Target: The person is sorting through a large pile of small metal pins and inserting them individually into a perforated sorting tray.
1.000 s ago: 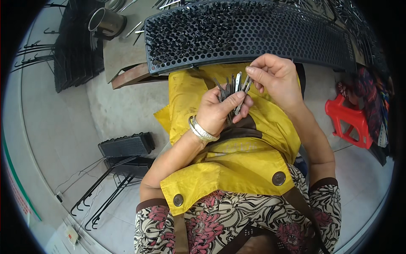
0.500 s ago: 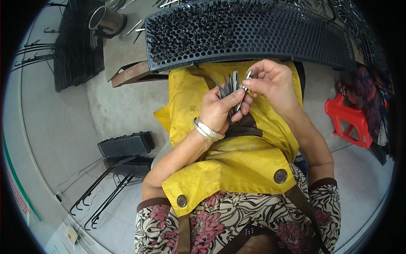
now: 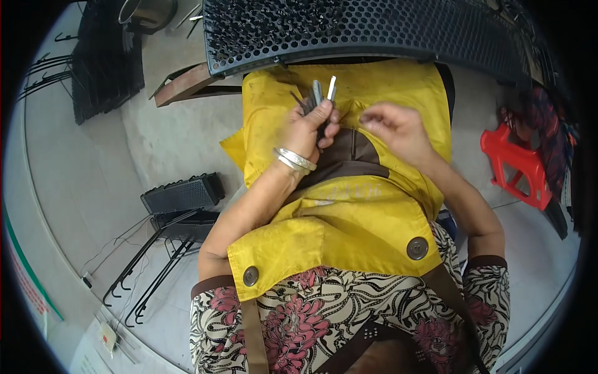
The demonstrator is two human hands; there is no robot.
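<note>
My left hand (image 3: 309, 129), with silver bangles on the wrist, is closed around a small bundle of slim metal pieces (image 3: 317, 92). Their ends stick up past the thumb, and one bright flat piece (image 3: 332, 87) stands highest. To the right, my right hand (image 3: 398, 126) hovers over the lap with fingers loosely bent and slightly blurred; I see nothing between them. A thin dark rod (image 3: 354, 144) shows between the hands, against the brown patch of the yellow apron (image 3: 398, 81). Whether it lies on the cloth I cannot tell.
Ahead is a long black perforated rack (image 3: 386, 31), its left part filled with dark upright pieces. A metal cup (image 3: 148, 14) stands at the far left. Black racks (image 3: 180, 194) with hooked rods are at left, a red stool (image 3: 514, 165) at right.
My right hand has drawn away from the left and no longer grips a metal piece. The left hand has shifted slightly left. The view has tilted, so the rack sits higher.
</note>
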